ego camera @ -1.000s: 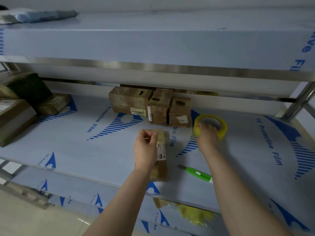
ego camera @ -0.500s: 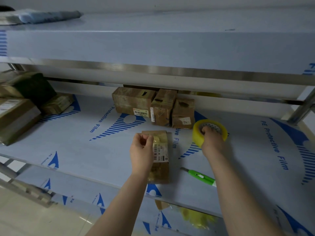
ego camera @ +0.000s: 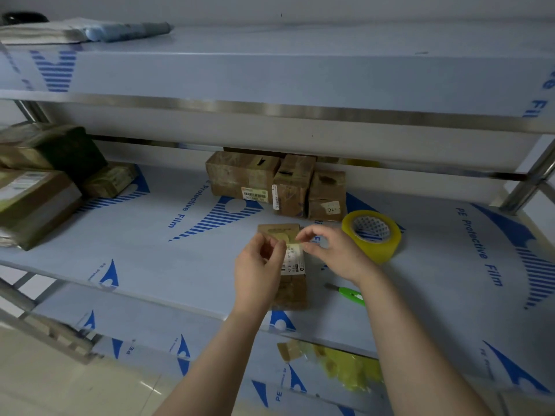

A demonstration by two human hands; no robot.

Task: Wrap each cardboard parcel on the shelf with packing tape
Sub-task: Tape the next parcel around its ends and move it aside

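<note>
Head view: the parcel points lengthwise away.

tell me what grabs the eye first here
The left grip and right grip pinch a strip of yellowish tape over a small brown cardboard parcel at the front of the shelf. Right of them sits a translucent yellow packing-tape roll; a green utility knife lies nearer.

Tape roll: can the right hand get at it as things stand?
Probably yes. The tape roll lies on the shelf beside the right hand, nothing between them, though its fingers seem to pinch a tape strip over the parcel.
</note>
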